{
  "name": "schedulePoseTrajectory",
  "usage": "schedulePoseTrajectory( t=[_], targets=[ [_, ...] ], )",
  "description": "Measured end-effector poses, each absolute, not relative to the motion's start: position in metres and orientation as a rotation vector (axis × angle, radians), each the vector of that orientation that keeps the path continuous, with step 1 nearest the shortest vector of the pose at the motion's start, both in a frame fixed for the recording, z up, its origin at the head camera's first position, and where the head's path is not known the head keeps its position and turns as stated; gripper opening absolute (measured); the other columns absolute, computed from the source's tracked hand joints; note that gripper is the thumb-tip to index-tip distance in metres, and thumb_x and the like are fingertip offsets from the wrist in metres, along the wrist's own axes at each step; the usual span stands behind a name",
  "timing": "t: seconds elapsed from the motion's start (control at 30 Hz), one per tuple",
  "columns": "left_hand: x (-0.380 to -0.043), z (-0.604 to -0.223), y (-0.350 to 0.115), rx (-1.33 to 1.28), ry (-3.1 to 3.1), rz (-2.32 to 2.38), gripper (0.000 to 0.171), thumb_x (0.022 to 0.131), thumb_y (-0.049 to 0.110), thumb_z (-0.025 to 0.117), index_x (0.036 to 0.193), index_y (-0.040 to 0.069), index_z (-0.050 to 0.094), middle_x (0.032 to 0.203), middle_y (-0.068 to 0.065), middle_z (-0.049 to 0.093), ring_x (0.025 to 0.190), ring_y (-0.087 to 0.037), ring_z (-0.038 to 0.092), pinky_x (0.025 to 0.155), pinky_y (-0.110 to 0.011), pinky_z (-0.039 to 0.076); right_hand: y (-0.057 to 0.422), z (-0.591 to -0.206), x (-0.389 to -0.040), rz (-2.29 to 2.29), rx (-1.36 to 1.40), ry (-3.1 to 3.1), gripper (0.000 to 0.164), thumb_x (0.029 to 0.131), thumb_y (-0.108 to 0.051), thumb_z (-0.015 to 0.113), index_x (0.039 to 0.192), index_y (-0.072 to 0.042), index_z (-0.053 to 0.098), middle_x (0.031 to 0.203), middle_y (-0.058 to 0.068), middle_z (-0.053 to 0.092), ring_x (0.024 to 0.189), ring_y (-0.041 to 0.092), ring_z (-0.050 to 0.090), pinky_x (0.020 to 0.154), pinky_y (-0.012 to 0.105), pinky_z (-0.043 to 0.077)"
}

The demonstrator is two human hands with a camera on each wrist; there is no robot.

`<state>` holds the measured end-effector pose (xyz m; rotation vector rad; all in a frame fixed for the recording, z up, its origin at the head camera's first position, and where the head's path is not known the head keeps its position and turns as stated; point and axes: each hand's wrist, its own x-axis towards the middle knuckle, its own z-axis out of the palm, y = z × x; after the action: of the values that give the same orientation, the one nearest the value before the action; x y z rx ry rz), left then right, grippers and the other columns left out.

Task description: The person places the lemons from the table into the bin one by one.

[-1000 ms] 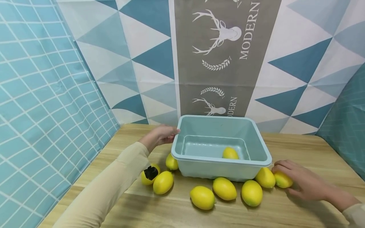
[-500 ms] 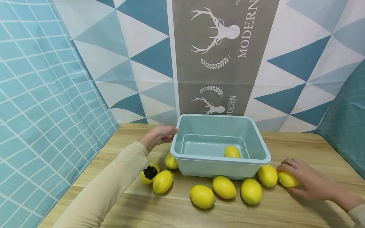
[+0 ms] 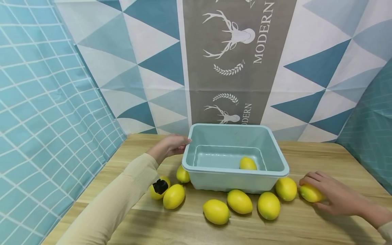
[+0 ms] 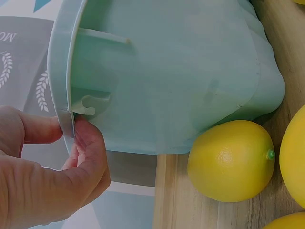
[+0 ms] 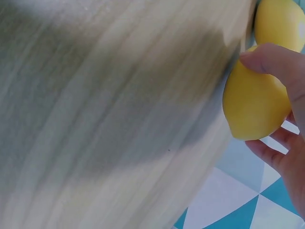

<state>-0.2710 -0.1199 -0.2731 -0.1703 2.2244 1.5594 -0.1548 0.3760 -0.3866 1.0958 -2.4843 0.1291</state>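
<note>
Lemon [image 3: 310,193]: over on the right part of the desk [image 3: 171,233], out past the right end of the bin [image 3: 232,181]
My right hand [image 3: 335,195]: gripping that lemon, thumb on one side, fingers on the other. Can't tell if the fruit's underside touches the desk
My left hand [image 3: 171,145]: well apart from the other one, thumb and finger pinching the bin's rim at its left end
Bin: pale blue-green, rectangular, sitting upright, with a second lemon [image 3: 247,163] lying inside toward the right
Front row: four loose lemons [image 3: 239,201] along the bin's front, the rightmost just beside the one I'm holding
Left bunch: three more lemons [image 3: 174,196], one of them right by the bin's wall. Some black shape [image 3: 160,186] covers part of another, no clue what it is
Sleeve: cream [image 3: 131,190], ribbed at the cuff
Backdrop [image 3: 202,80]: grey strip with white deer heads and "MODERN", blue and white triangles either side
Left side: light blue sheet [image 3: 46,119] with a white grid, kinda wrinkly
</note>
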Motion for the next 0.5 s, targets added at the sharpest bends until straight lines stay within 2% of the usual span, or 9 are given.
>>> schedulePoseTrajectory(
  t=[0.2, 0.5],
  targets=[
    [-0.271, -0.274, -0.121, -0.197, 2.232, 1.554, 0.039, 0.097, 0.017, 0.054, 0.129, -0.006, 0.05, 0.088, -0.002, 0.051, 0.064, -0.005, 0.048, 0.061, -0.013, 0.05, 0.377, -0.384, -0.157, 0.155, 1.146, -2.46, 0.074, 0.044, -0.015, 0.088, 0.113, -0.019, 0.061, 0.111, -0.015, 0.053, 0.102, -0.004, 0.042, 0.093, 0.002, 0.029],
    [-0.272, -0.273, -0.119, -0.176, 2.218, 1.563, 0.038, 0.098, 0.015, 0.053, 0.128, -0.007, 0.05, 0.089, -0.003, 0.051, 0.065, -0.006, 0.048, 0.063, -0.014, 0.05, 0.375, -0.365, -0.167, 0.116, 1.193, -2.451, 0.077, 0.038, -0.011, 0.089, 0.109, -0.019, 0.06, 0.108, -0.013, 0.053, 0.099, -0.003, 0.04, 0.085, 0.002, 0.033]
  ],
)
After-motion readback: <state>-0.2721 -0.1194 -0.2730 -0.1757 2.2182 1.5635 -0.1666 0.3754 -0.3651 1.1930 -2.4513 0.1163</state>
